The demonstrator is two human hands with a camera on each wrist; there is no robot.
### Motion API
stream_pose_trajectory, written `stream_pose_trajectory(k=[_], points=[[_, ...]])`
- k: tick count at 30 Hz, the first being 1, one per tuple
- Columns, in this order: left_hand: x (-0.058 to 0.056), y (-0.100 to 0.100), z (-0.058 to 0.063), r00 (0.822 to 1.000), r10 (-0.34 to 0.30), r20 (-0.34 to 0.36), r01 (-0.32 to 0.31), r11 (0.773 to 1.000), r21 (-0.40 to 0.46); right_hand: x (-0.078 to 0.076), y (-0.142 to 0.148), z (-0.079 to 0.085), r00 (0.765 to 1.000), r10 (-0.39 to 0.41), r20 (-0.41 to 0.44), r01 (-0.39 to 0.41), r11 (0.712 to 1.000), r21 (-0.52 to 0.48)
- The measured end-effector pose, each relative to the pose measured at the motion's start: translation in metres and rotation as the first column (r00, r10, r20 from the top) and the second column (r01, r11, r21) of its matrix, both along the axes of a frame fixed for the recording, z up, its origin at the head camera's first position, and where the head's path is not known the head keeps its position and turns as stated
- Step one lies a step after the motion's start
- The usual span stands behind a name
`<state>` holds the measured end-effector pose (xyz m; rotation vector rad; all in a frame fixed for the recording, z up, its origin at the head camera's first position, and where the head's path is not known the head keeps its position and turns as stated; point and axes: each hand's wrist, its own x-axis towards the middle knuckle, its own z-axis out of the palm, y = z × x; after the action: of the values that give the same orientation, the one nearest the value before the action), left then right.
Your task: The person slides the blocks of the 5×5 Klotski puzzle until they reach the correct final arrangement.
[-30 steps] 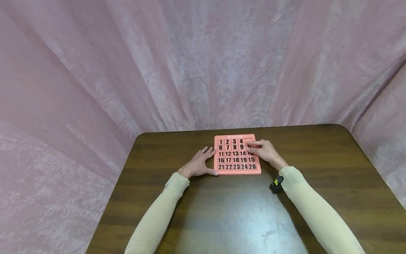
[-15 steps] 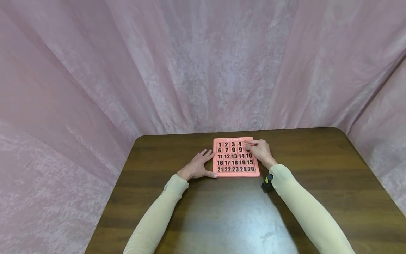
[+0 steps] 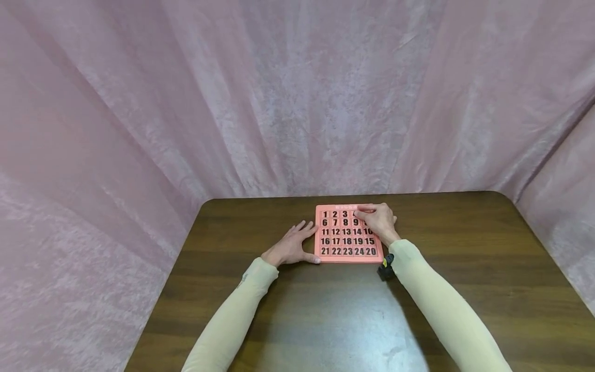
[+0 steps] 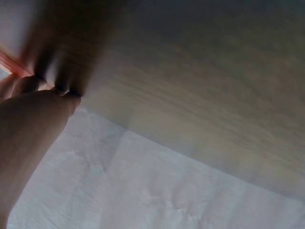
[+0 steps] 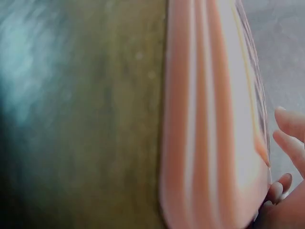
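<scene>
A pink number slide puzzle lies flat near the table's far edge, its tiles bearing black numerals in rows. My left hand rests at its left side, fingers spread, with fingertips at the upper left edge and thumb at the lower left corner. Over the upper right of the puzzle reaches my right hand, its fingertips on the 4 tile in the top row. That hand hides the top right cell and part of the tile below. In the right wrist view, the puzzle looms close and blurred beside the fingers.
The brown wooden table has rounded far corners. Pink velvet curtain hangs right behind it and along both sides. A small black camera sits at the right wrist, close to the puzzle's lower right corner.
My right hand has shifted left along the upper rows, from beside the bare top right cell onto the 4 tile. The left hand keeps its place at the puzzle's left edge.
</scene>
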<state>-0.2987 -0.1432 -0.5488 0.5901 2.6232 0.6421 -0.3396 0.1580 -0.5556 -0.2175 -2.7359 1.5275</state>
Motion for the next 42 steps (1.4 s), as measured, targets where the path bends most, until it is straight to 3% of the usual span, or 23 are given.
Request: stream_pose_trajectory(k=[14,23,32,40,42], points=[[0.0,0.0,-0.002,1.0,0.006,-0.008,-0.006,1.0,0.003,-0.004,0.001,0.0,1.0,0.03,0.001,-0.03,0.996,0.086],[0.0,0.0,-0.001,1.0,0.009,-0.001,-0.009,1.0,0.009,-0.003,0.0,0.0,1.0,0.001,0.0,-0.001,0.996,0.086],[-0.001,0.001,-0.003,1.0,0.004,-0.017,-0.004,1.0,0.007,-0.003,0.023,0.0,0.99,0.133,0.055,-0.126,0.986,-0.112],[-0.001,0.011,0.008,1.0,0.01,-0.009,-0.011,0.997,-0.079,0.005,0.04,-0.01,0.976,0.21,0.053,-0.209,0.978,-0.023],[-0.004,0.018,0.011,0.999,0.023,-0.046,-0.028,0.995,-0.097,0.004,0.04,-0.012,0.977,0.21,0.04,-0.209,0.977,-0.027]])
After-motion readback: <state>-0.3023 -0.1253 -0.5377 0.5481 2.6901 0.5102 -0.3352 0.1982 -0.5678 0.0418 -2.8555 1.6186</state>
